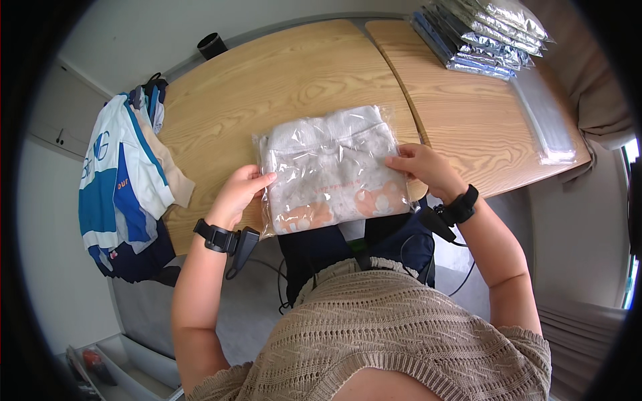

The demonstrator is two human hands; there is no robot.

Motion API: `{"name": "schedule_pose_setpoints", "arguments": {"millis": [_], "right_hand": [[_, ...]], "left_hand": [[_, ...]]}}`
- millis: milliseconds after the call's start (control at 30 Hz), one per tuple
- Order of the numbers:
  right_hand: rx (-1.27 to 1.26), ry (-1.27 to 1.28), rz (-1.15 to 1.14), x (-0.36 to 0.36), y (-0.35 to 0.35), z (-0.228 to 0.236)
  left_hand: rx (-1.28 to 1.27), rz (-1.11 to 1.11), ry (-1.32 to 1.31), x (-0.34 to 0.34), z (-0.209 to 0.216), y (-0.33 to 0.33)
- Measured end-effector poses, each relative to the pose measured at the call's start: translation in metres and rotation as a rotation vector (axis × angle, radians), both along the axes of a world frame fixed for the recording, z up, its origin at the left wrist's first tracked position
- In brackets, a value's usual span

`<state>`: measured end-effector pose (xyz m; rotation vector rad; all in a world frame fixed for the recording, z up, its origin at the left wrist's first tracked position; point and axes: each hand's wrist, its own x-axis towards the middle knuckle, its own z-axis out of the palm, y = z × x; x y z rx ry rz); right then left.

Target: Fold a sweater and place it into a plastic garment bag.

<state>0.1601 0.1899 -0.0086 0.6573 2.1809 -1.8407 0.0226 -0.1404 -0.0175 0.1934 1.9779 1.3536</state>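
Observation:
A folded light grey knit garment with orange printed figures lies inside a clear plastic bag (328,170) at the near edge of the wooden table. My left hand (237,190) pinches the bag's left side, thumb on top and fingers underneath. At the opposite side, my right hand (428,167) grips the bag the same way, its thumb resting on the plastic. The bag's near edge juts a little past the table edge, over my lap. Both wrists carry black straps with small devices.
Loose clothes (127,180) drape over the table's left end. A stack of bagged garments (481,37) stands at the far right, with flat clear bags (545,120) nearer. A black cup (212,45) is at the back. A seam divides the two tabletops (287,73). Cables hang below.

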Motion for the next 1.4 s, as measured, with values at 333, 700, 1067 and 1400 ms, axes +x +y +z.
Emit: {"name": "schedule_pose_setpoints", "arguments": {"millis": [333,700,1067,1400], "right_hand": [[0.336,0.171,-0.085,0.002,-0.016,-0.019],[-0.073,0.024,-0.272,-0.019,0.014,-0.009],[-1.178,0.293,-0.215,0.063,0.021,-0.038],[-1.223,0.458,-0.202,0.008,-0.059,-0.028]], "left_hand": [[-0.035,0.287,0.284,0.025,-0.009,0.022],[0.433,0.248,-0.294,0.035,0.0,0.04],[0.503,0.35,-0.329,0.032,-0.006,0.059],[0.438,0.332,-0.267,0.05,-0.017,0.069]]}}
